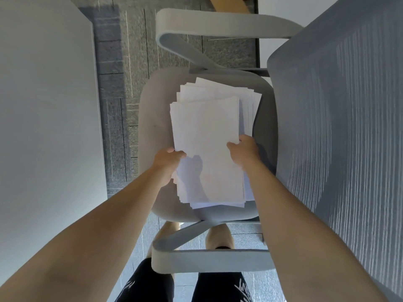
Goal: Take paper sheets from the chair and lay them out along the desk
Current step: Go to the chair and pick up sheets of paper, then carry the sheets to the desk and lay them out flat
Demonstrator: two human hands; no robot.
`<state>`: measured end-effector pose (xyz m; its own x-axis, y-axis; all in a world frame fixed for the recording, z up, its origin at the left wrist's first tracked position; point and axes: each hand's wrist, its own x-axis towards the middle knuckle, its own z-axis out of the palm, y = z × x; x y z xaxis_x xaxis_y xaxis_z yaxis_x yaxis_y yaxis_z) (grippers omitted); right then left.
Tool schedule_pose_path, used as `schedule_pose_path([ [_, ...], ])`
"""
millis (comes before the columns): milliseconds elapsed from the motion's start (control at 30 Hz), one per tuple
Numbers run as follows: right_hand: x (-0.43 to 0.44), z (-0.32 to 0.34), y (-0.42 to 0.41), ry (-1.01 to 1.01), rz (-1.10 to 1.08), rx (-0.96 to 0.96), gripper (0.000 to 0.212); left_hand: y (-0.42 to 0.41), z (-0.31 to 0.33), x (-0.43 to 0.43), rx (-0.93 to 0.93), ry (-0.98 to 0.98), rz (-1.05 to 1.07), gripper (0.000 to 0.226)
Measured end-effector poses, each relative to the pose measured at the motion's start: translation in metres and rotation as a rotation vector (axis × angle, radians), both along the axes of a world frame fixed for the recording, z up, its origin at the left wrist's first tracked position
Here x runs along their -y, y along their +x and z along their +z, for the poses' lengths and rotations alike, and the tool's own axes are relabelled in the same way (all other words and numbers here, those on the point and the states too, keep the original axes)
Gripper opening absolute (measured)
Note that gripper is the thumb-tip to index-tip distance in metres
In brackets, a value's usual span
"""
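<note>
White paper sheets (207, 149), top bundle, over pale grey padded chair seat (152, 127). Left hand (169, 159) curled round bundle's left edge, right hand (244, 149) gripping right edge, thumbs on top. Fanned white paper stack (218, 90) lies beneath on seat. Blue-grey mesh backrest (338, 127) at right. White desk top (43, 105) at left, beside chair.

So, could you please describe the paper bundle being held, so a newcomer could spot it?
Find the grey chair seat between the armrests. The bundle is the nearer, squared white stack, gripped at its sides by the left hand and right hand. It overlaps a fanned pile behind it.
</note>
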<state>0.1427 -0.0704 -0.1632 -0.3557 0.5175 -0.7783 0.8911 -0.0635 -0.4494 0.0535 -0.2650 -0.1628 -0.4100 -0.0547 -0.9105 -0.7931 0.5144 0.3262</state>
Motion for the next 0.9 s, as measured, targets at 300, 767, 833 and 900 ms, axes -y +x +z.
schedule_pose_path([
  [300, -0.007, 0.165, -0.02, -0.103, -0.028, -0.259, 0.013, -0.031, 0.143, 0.031, 0.082, 0.104, 0.003, 0.072],
  [767, 0.076, 0.357, -0.047, -0.39, 0.277, -0.467, 0.035, 0.02, 0.355, 0.105, -0.373, 0.297, 0.258, 0.033],
  [833, 0.105, 0.368, -0.05, -0.394, 0.372, -0.463, 0.034, 0.042, 0.374, 0.133, -0.471, 0.262, 0.379, 0.022],
  [900, 0.143, 0.387, -0.051, -0.403, 0.474, -0.471, 0.028, 0.066, 0.39, 0.168, -0.542, 0.222, 0.443, 0.023],
])
